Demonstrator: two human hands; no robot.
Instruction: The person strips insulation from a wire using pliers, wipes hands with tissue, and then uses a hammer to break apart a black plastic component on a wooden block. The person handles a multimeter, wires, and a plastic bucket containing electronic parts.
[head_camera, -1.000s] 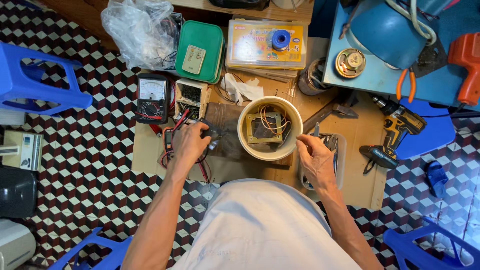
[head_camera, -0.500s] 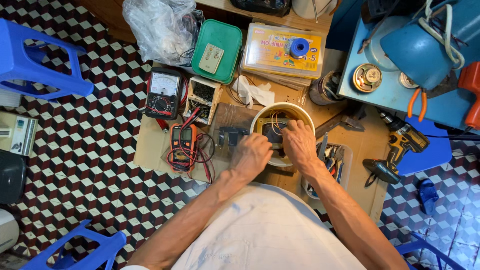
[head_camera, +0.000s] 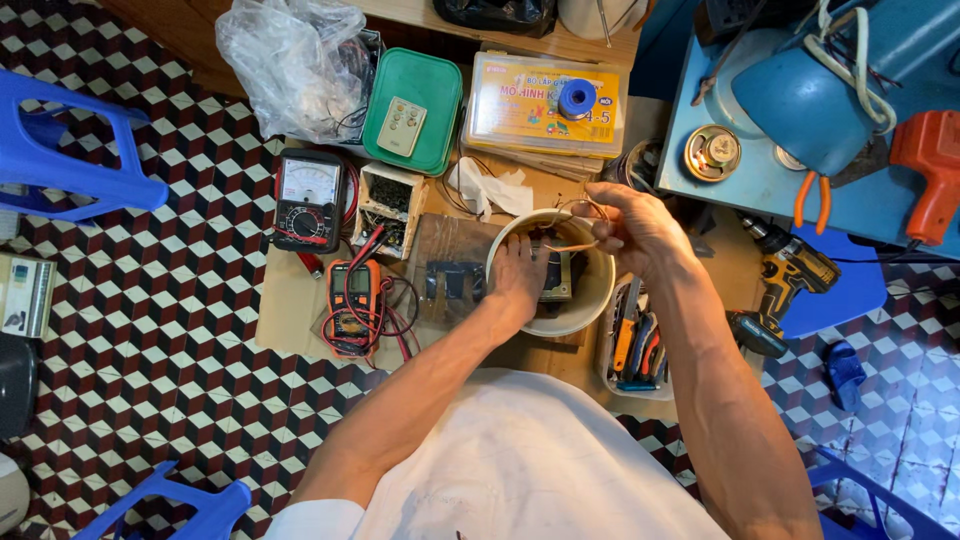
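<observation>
A cream round bowl (head_camera: 598, 296) stands on a low wooden board and holds a small transformer-like block (head_camera: 558, 281) with thin copper wires. My left hand (head_camera: 520, 272) reaches down into the bowl and rests on that block. At the bowl's far right rim my right hand (head_camera: 636, 226) pinches the copper wires (head_camera: 580, 243) and lifts them up from the block.
An orange digital meter (head_camera: 353, 303) with red leads and a black analog meter (head_camera: 308, 200) lie to the left. Behind are a green lidded box (head_camera: 413, 95), a yellow case (head_camera: 540, 105) and a plastic bag (head_camera: 290, 62). A tool tray (head_camera: 630, 350) and cordless drill (head_camera: 780, 285) sit right; blue stools stand around.
My left hand left the orange meter and went into the bowl. My right hand rose from the tool tray to the bowl's rim and took hold of the wires.
</observation>
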